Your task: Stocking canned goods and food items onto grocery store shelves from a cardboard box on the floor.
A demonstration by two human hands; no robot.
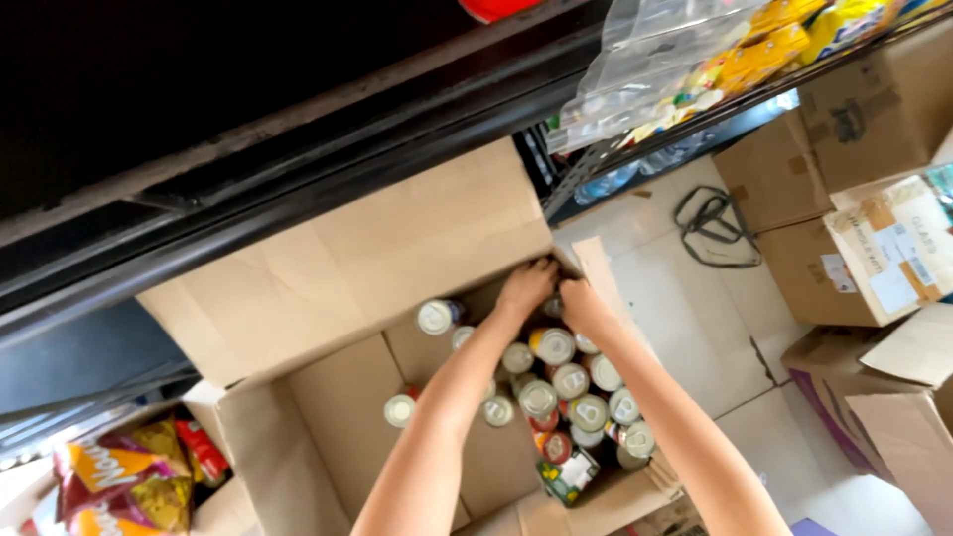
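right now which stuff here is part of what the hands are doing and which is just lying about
In hand:
- left hand and right hand, both reaching into the far corner of the open cardboard box
- cans standing in that box

Lying about:
- snack bags at lower left
- other cardboard boxes on the right
- black strap on the floor
- plastic bags on the wire shelf

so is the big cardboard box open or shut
Open. The large brown cardboard box has its flaps folded outward, and the round metal cans inside show their tops, with the left hand and right hand reaching in.
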